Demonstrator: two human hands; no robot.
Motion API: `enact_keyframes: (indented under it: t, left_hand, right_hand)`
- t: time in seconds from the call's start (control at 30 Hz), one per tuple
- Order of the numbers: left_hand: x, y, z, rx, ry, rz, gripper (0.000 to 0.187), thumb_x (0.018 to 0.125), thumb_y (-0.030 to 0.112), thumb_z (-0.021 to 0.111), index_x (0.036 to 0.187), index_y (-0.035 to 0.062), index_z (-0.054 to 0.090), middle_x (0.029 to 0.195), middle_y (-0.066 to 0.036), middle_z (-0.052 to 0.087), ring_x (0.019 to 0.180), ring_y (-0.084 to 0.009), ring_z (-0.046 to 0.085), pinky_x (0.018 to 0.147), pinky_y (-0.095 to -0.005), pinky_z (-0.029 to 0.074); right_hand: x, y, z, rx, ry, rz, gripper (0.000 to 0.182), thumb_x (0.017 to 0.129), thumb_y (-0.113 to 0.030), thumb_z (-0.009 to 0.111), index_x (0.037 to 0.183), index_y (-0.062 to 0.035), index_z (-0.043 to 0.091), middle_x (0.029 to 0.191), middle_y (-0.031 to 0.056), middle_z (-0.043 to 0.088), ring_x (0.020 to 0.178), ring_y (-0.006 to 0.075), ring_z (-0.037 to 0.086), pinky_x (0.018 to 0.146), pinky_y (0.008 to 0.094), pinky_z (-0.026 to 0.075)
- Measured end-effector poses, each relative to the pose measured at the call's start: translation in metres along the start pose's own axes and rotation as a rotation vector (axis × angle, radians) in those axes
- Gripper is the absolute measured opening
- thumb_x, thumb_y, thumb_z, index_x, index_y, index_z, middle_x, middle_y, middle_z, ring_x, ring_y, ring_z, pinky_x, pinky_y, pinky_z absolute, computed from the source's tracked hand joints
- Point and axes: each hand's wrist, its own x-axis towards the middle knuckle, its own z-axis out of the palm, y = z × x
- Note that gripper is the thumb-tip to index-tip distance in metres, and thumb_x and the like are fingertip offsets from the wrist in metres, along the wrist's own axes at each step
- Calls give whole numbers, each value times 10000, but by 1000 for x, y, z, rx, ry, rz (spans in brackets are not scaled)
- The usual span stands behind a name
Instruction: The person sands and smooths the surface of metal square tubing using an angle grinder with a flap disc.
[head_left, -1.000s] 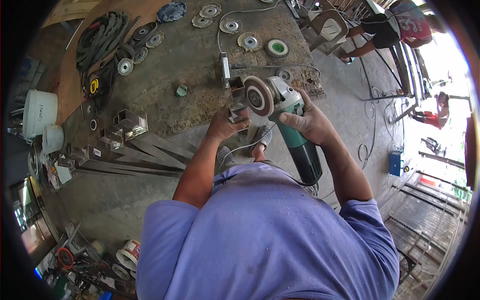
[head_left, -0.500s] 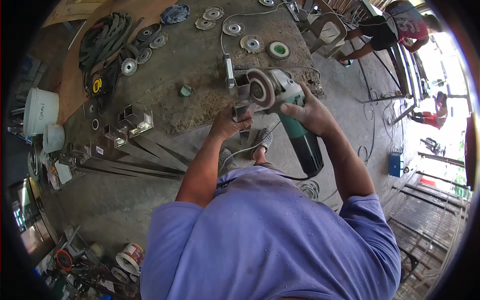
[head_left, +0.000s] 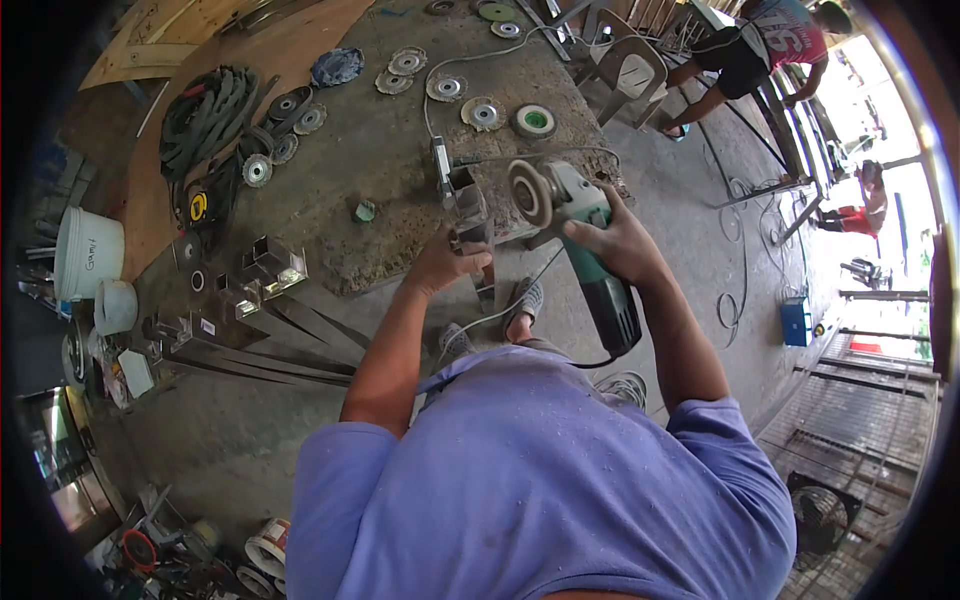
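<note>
Wide, worn, brown-and-grey table (head_left: 325, 175): It is right in front of the person, maybe so the tools are easy to reach.
Bunch of shiny, square metal bars (head_left: 273, 268): They sit off to the left of the left hand, side by side, perhaps to be tidy. I can't tell what props them up.
Green, silver and black hand grinder (head_left: 590, 268): It slants with its head up and its back end near the shirt. That likely points the disc at the metal.
Right hand (head_left: 625, 240): It is curled around the grinder, thumb on top, likely for a firm grip.
Left hand (head_left: 448, 265): It is closed around a piece of metal, likely so it won't wobble.
Shiny, square, hollow metal piece (head_left: 472, 208): It is in the left hand and pokes up past the fingers, left of the right hand.
Round, pale grinder disc (head_left: 530, 193): It is just beside the metal piece, with a small gap, between the two hands.
</note>
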Motion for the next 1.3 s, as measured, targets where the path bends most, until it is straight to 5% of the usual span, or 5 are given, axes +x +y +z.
enact_keyframes:
  t: [0.23, 0.33, 0.63, 0.83, 1.3]
  left_hand:
    - [12, 15, 1, 35, -92, 200, 658, 772, 133, 878, 1338, 40, 556, 1197, -60, 662, 1016, -147, 657, 908, -328, 549]
    - [7, 5, 40, -69, 189, 337, 432, 801, 122, 870, 1158, 1, 659, 1057, -57, 706, 964, -135, 664, 881, -310, 549]
    - [18, -32, 38, 642, 66, 322, 226, 823, 275, 855, 848, 58, 798, 902, -49, 773, 817, -204, 730, 769, -335, 564]
    - [21, -32, 34, 209, -46, 153, 468, 810, 167, 886, 1162, -27, 648, 1026, -47, 733, 939, -136, 708, 794, -303, 582]
    - [21, -44, 31, 157, -34, 36, 536, 788, 185, 900, 1209, -15, 635, 1021, -27, 741, 1013, -123, 724, 835, -287, 586]
  right_hand:
    - [-35, 29, -7, 295, 15, -31, 986, 776, -503, 879, 1462, 37, 420, 1227, 138, 643, 1139, 227, 614, 993, 347, 482]
    - [-41, 23, -11, 265, 34, -27, 993, 776, -509, 876, 1469, 34, 415, 1232, 144, 640, 1142, 236, 614, 996, 350, 482]
    - [-12, 0, -8, 141, -38, -12, 1012, 766, -555, 855, 1479, 20, 424, 1202, 162, 664, 1128, 253, 639, 993, 351, 485]
    - [13, -15, -15, 78, -127, -20, 980, 802, -504, 854, 1491, 29, 406, 1198, 141, 668, 1112, 209, 626, 996, 325, 470]
    - [53, -21, -18, -95, -270, -14, 974, 803, -471, 861, 1521, -18, 384, 1211, 132, 664, 1125, 219, 626, 999, 341, 479]
